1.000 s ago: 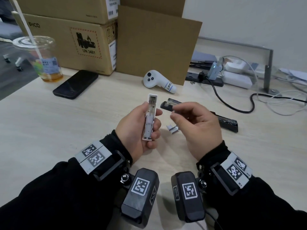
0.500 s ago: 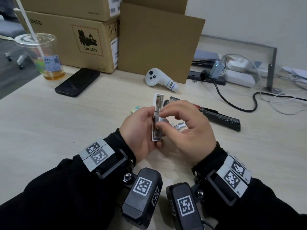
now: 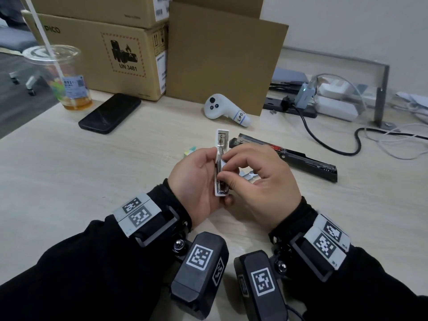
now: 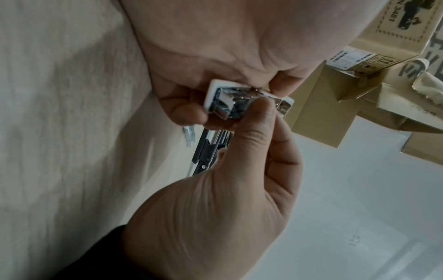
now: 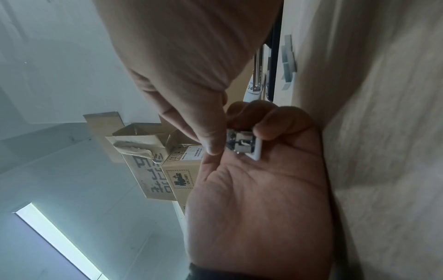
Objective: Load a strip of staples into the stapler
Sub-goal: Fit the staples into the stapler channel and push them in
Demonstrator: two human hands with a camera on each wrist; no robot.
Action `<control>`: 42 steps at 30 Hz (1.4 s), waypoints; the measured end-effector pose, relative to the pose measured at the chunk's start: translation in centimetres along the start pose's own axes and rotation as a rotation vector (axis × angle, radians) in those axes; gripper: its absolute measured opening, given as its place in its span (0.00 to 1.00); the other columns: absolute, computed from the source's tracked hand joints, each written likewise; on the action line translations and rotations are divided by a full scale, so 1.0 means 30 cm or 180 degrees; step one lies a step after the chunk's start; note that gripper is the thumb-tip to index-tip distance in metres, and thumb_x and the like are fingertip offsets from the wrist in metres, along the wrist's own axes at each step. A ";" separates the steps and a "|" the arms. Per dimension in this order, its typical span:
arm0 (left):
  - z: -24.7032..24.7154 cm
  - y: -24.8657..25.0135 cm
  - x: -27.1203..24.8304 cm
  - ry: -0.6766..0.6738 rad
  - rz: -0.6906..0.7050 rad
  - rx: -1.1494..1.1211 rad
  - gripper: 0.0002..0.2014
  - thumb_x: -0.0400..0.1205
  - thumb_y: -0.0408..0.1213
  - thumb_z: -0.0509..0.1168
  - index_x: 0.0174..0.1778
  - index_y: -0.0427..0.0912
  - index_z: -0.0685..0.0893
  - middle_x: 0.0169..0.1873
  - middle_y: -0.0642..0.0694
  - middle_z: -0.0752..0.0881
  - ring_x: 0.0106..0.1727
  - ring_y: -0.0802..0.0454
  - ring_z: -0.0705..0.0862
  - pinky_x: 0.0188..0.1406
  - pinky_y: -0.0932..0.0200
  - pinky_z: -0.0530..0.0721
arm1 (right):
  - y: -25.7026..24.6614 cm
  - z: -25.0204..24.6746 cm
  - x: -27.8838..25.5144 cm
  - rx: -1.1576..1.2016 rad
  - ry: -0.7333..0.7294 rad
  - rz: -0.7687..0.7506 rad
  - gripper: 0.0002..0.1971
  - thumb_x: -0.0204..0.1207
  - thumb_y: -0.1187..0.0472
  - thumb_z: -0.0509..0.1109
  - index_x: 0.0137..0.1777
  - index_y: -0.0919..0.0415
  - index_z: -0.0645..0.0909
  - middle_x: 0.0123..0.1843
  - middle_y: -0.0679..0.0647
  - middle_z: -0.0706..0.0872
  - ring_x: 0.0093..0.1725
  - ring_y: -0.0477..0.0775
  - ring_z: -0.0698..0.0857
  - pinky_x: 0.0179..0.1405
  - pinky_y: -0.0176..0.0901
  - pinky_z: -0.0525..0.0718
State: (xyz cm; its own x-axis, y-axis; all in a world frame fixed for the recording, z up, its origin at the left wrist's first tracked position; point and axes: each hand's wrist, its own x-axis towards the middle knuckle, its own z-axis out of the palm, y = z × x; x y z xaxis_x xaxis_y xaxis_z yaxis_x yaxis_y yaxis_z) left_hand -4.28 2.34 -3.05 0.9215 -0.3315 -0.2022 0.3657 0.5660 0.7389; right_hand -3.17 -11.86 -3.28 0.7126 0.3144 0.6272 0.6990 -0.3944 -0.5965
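Note:
A small white stapler (image 3: 222, 137) stands on end with its metal channel showing, gripped by my left hand (image 3: 196, 177). The thumb and forefinger of my right hand (image 3: 231, 172) pinch a short grey staple strip (image 3: 223, 162) against that channel; most of the strip is hidden. In the left wrist view my right thumb (image 4: 258, 113) lies across the stapler (image 4: 213, 91) over its metal inside. The right wrist view shows the stapler (image 5: 256, 149) in my left palm (image 5: 258, 199). Loose staple strips (image 3: 249, 176) lie on the table under my right hand.
A long black stapler (image 3: 301, 158) lies open just right of my hands. Behind are a white controller (image 3: 222, 108), a black phone (image 3: 110, 113), a drink cup (image 3: 67, 82), cardboard boxes (image 3: 99, 54), a cardboard sheet (image 3: 222, 59) and cables (image 3: 324, 135).
My right hand has moved left from above the black stapler to the white stapler and now pinches at its channel. The left hand has kept its grip.

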 end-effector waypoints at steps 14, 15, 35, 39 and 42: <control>-0.014 0.004 0.007 -0.0021 -0.0041 -0.0127 0.21 0.87 0.47 0.45 0.55 0.42 0.81 0.32 0.46 0.83 0.32 0.48 0.77 0.30 0.54 0.66 | 0.001 0.005 0.002 -0.0070 -0.0141 -0.0169 0.07 0.72 0.57 0.73 0.39 0.57 0.92 0.50 0.46 0.92 0.54 0.41 0.85 0.60 0.57 0.80; -0.014 0.005 0.008 0.0013 -0.0032 -0.0126 0.21 0.87 0.47 0.45 0.54 0.42 0.81 0.32 0.46 0.82 0.31 0.49 0.77 0.30 0.54 0.66 | 0.002 0.005 0.002 -0.0098 -0.0160 -0.0214 0.07 0.72 0.58 0.73 0.39 0.57 0.92 0.50 0.47 0.92 0.54 0.41 0.85 0.60 0.55 0.79; 0.000 -0.004 0.011 0.0106 0.0016 0.0115 0.16 0.87 0.47 0.44 0.54 0.42 0.74 0.32 0.47 0.71 0.30 0.49 0.69 0.28 0.54 0.62 | 0.024 0.005 0.007 -0.0270 -0.0236 -0.0430 0.06 0.67 0.71 0.77 0.40 0.60 0.89 0.49 0.50 0.91 0.53 0.51 0.88 0.56 0.59 0.82; 0.001 -0.003 0.011 0.0072 0.0043 0.0081 0.19 0.87 0.46 0.43 0.50 0.42 0.78 0.28 0.48 0.77 0.28 0.50 0.71 0.29 0.53 0.61 | 0.025 0.009 0.002 -0.0331 -0.0202 -0.0340 0.07 0.66 0.71 0.77 0.38 0.58 0.89 0.50 0.49 0.91 0.53 0.55 0.88 0.58 0.54 0.81; 0.002 0.000 0.011 0.0095 0.0050 0.0056 0.19 0.87 0.45 0.44 0.44 0.43 0.78 0.25 0.48 0.76 0.28 0.50 0.70 0.29 0.53 0.60 | 0.021 0.009 0.001 -0.0359 -0.0169 -0.0331 0.06 0.66 0.70 0.76 0.38 0.58 0.90 0.51 0.49 0.91 0.53 0.54 0.88 0.59 0.50 0.80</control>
State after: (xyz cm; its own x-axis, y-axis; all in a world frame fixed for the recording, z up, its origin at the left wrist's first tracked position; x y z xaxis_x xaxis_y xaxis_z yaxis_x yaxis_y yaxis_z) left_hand -3.99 2.17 -3.07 0.9307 -0.2999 -0.2093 0.3491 0.5575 0.7532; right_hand -2.67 -11.86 -3.78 0.6409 0.4026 0.6535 0.7602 -0.4509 -0.4677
